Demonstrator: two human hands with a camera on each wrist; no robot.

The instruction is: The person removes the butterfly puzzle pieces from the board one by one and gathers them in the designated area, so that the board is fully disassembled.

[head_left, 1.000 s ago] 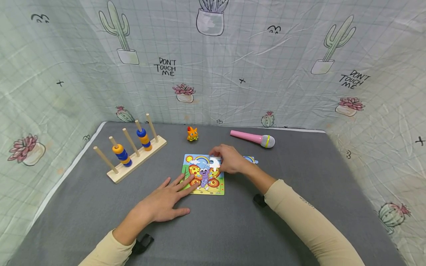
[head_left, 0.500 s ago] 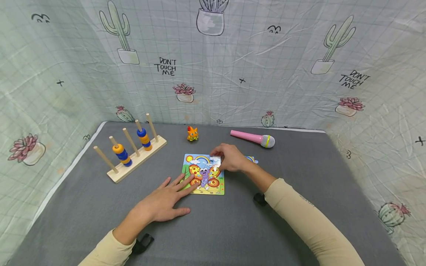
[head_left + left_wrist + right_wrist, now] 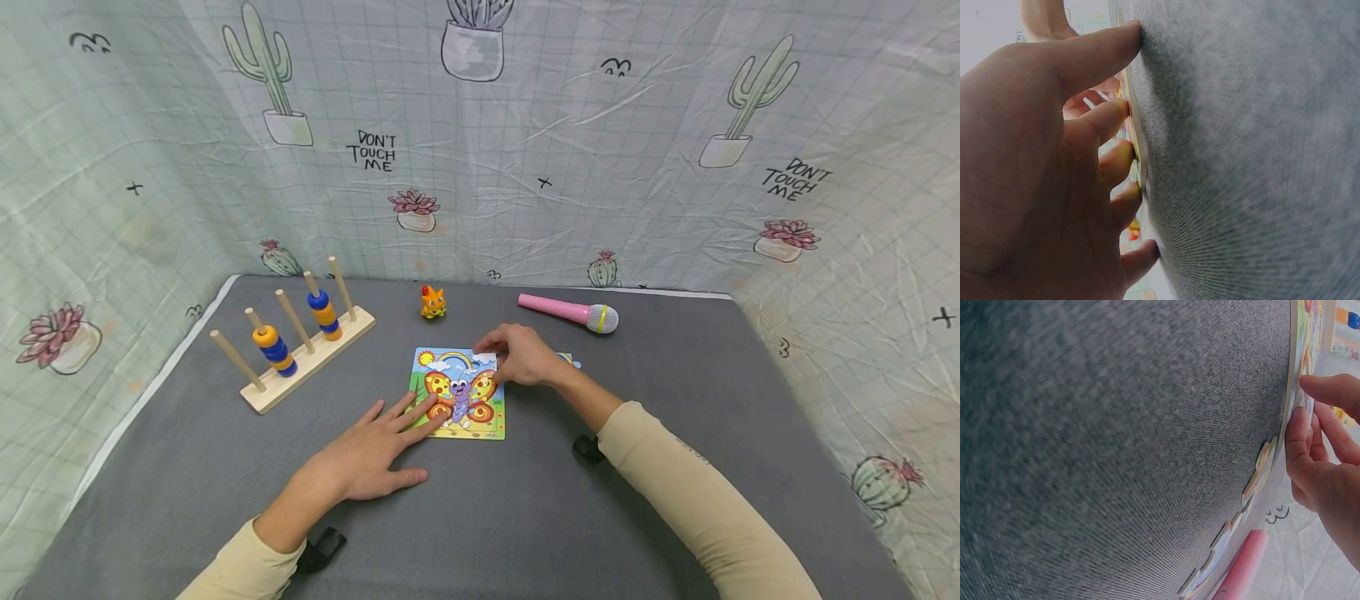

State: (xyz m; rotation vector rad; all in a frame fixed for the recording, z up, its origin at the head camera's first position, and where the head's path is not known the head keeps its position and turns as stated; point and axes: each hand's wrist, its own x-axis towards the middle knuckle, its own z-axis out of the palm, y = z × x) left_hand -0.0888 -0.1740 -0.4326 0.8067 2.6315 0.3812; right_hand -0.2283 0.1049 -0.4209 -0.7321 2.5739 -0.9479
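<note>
A butterfly jigsaw puzzle (image 3: 491,430) lies flat on the grey table in the head view. My left hand (image 3: 375,454) rests with spread, straight fingers over its lower left part; the left wrist view shows those fingertips along the board's edge (image 3: 1142,169). At the upper right corner, my right hand (image 3: 522,357) has its thumb and fingers curled around a puzzle piece (image 3: 486,362) with a cloud on it, which lies in the corner of the picture. In the right wrist view, the thumb and index fingertips (image 3: 1298,415) sit right at the board, partly hiding the piece.
Loose puzzle pieces (image 3: 1260,469) lie right of the board, mostly hidden by the right hand in the head view. Behind are a pink microphone (image 3: 558,309) and a small orange toy figure (image 3: 432,302). A wooden peg stand (image 3: 315,354) with blue and orange rings stands left.
The white gap at the puzzle's upper right corner is now covered by the cloud piece under my right fingers. The right hand has shifted only slightly; the left hand stays put.
</note>
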